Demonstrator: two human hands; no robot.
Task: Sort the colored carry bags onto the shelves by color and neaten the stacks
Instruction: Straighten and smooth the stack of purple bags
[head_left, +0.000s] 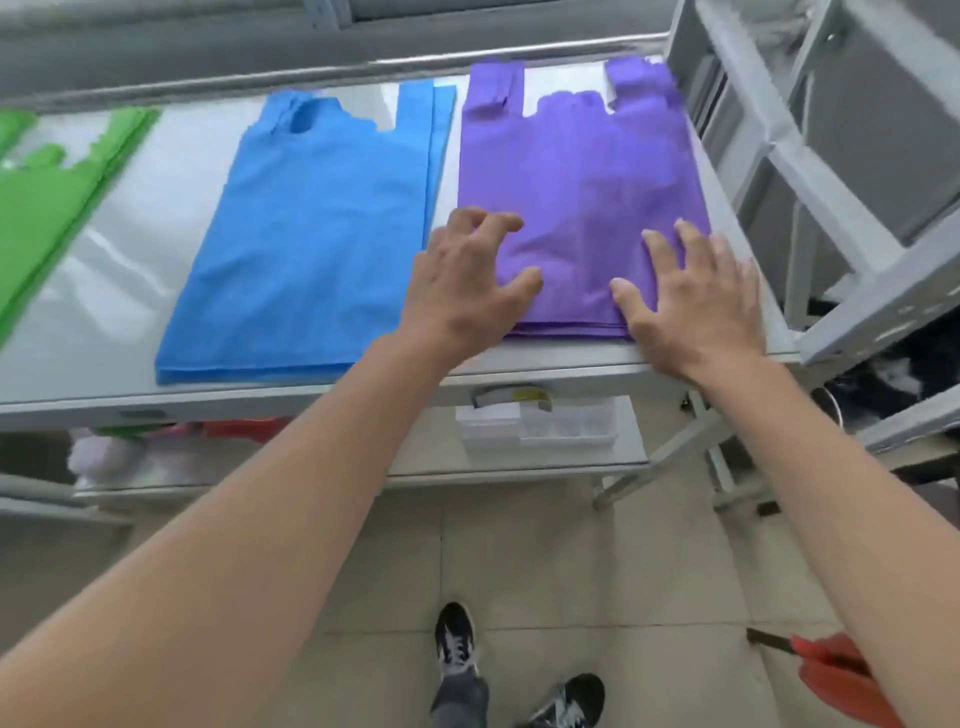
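Both hands, left hand (467, 283) and right hand (691, 301), spread empty, pressing the purple stack (582, 197). Neatening step. Next, likely squaring its edges; blue stack (311, 234) just left.

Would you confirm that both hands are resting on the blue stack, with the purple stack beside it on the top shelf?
Not quite: in the head view the left hand and right hand rest on the purple stack; the blue stack lies beside it on the top shelf.

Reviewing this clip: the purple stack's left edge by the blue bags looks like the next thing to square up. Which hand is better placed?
Left, probably. The left hand sits at the purple stack's left edge beside the blue stack; the right hand lies flat near its right edge.
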